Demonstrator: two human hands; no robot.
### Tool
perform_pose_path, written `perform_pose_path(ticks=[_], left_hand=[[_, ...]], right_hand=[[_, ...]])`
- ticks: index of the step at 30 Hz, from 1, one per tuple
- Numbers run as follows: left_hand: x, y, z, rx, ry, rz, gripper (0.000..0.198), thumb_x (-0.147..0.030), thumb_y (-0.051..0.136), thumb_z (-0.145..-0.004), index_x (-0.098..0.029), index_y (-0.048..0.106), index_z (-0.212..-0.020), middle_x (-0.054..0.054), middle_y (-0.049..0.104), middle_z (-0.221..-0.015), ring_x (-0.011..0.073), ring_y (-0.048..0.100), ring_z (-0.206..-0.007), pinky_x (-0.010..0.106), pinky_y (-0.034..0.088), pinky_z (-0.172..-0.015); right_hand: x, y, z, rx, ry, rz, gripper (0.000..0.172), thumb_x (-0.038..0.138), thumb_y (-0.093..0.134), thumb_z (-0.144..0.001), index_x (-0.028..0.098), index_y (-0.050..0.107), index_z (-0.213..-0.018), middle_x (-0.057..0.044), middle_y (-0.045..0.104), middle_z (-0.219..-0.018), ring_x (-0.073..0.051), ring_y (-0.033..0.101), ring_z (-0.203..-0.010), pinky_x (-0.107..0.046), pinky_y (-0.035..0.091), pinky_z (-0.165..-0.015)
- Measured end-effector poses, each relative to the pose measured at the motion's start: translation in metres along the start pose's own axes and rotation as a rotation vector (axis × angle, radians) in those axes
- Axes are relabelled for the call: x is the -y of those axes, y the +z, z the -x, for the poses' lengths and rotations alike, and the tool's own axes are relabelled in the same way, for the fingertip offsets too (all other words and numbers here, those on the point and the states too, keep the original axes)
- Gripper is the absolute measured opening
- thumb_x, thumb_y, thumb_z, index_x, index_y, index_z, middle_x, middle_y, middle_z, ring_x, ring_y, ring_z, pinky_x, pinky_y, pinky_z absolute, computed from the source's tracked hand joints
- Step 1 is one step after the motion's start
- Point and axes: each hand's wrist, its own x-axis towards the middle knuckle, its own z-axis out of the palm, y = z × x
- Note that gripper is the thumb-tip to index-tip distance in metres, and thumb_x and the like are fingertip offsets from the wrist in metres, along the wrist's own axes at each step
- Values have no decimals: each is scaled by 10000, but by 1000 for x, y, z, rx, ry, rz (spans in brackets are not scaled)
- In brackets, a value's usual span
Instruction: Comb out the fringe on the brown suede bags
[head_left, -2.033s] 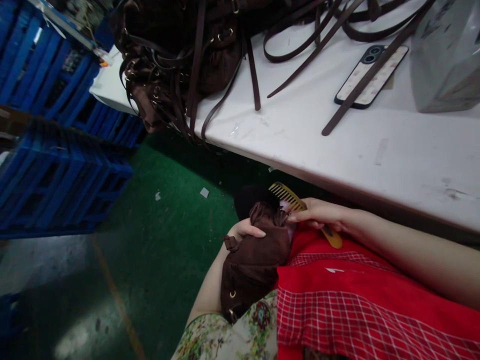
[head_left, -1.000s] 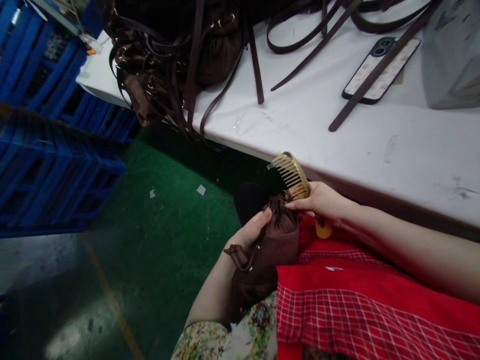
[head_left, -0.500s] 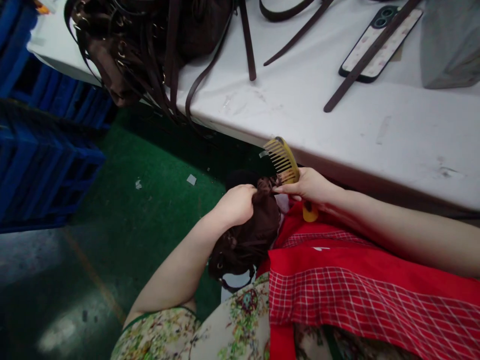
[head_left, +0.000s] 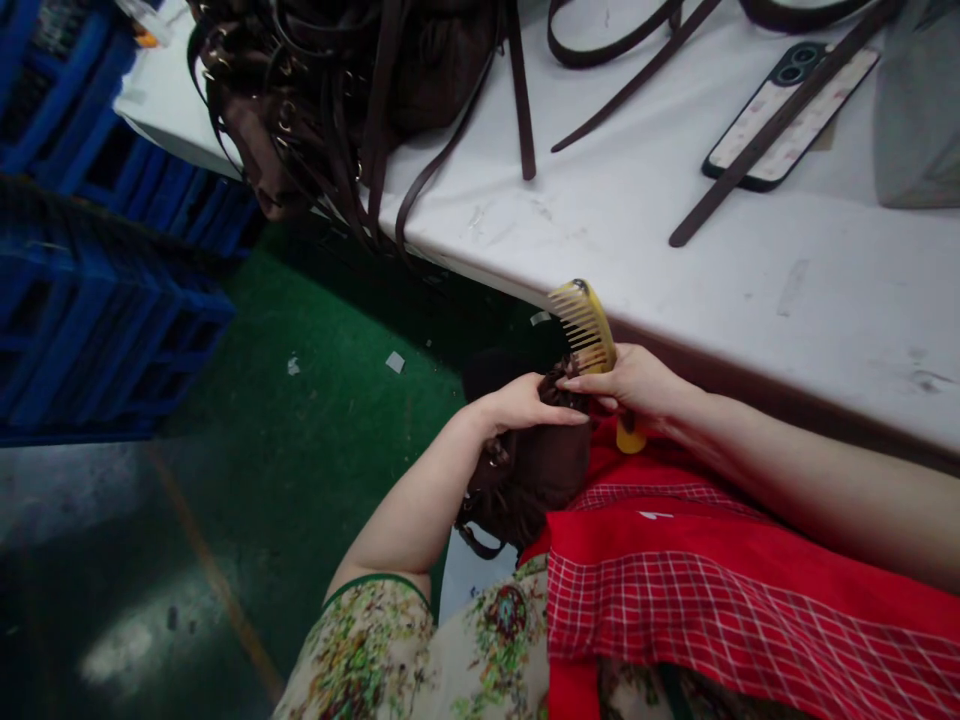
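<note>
Well, the brown bag [head_left: 556, 465] sits between the two hands at the edge of the red apron [head_left: 697, 548], its body hanging below the bunched top. The left hand [head_left: 521, 403] grips that top with its thumb laid straight across — its other fingertips seem tucked behind the cloth, though the dim view makes this hard to confirm. The right hand [head_left: 637, 378] pinches the bunched edge between thumb and finger while clasping the yellow comb [head_left: 594, 322]. The comb's long axis slants from upper left to lower right — teeth facing left, beside the bunched top, and handle end below the right hand, the nearer one.
</note>
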Motion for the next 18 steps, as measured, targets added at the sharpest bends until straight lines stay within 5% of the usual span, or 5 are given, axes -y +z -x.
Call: perform_pose_path(ticks=[4,7,10,14,18], left_hand=[[5,12,-20,-62,84,261,403,-393,813,-611,-94,706,-860,66,701,-857,154,616,-796,271,470,-793],[6,8,-22,-209,62,373,420,-455,800,-618,-87,683,-785,15,625,-651,92,537,-585,220,425,-595],[2,5,-21,-259,120,415,431,-476,770,-657,-78,674,-792,3,588,-608,72,495,-524,202,390,-527],[-8,10,-26,-357,330,379,341,-373,736,-722,-84,674,-891,49,661,-771,103,569,-640,228,469,-639],[-15,17,-34,-513,438,259,190,-158,668,-717,-113,672,-901,36,660,-846,117,589,-747,232,474,-732]], right_hand=[[5,-5,1,-2,-146,128,396,397,810,-586,134,633,-822,-7,641,-628,-99,502,-459,-233,420,-428],[2,-14,10,-188,-357,239,465,386,801,-605,151,639,-973,-75,701,-913,-196,640,-764,-321,536,-695],[-8,-17,14,-315,-385,295,460,404,778,-642,161,630,-1003,-80,699,-917,-224,651,-815,-362,538,-770],[-22,-1,5,-32,-234,213,391,403,798,-612,162,616,-859,-28,670,-702,-162,601,-576,-282,512,-544],[-29,19,-10,228,-28,88,349,410,755,-653,187,488,-625,88,396,-367,-53,288,-300,-202,208,-305]])
